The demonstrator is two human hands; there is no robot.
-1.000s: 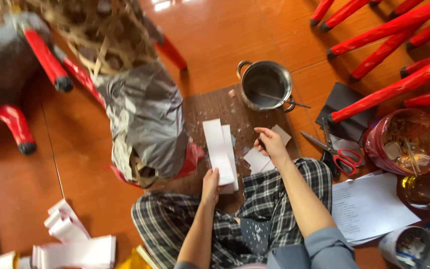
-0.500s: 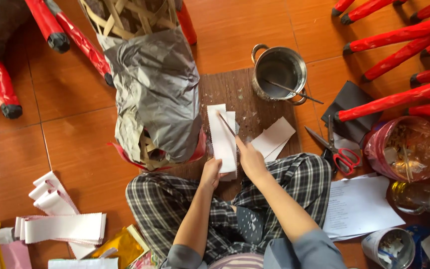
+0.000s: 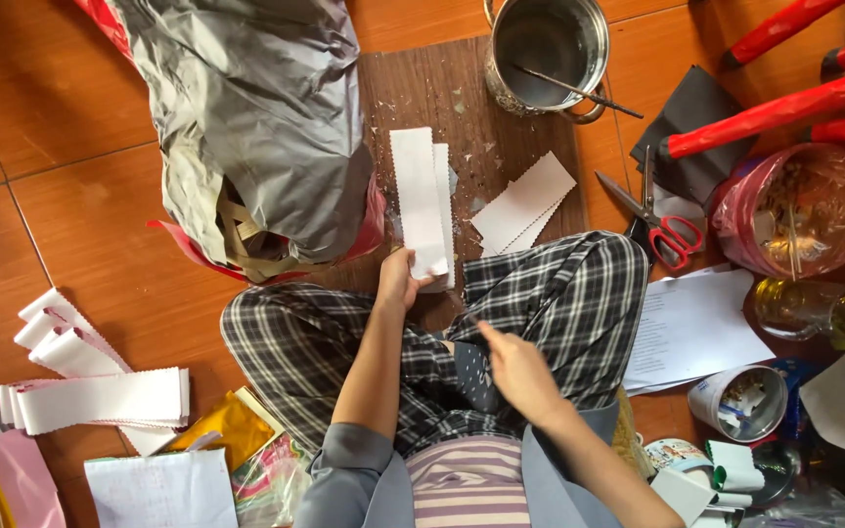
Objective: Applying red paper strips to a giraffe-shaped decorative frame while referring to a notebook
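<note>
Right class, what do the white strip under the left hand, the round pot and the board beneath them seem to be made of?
The white strip looks like matt paper, thin and flat. The pot seems metal, probably steel, with a shiny grey rim. The board looks like dark wood, showing grain. The left hand holds the strip's near end.

Brown board (image 3: pixel 471 108) hemmed in on both sides.
Bare wood lies between the grey-wrapped bundle (image 3: pixel 256 117), steel pot (image 3: pixel 545 49) and white paper strips (image 3: pixel 422 205).
</note>
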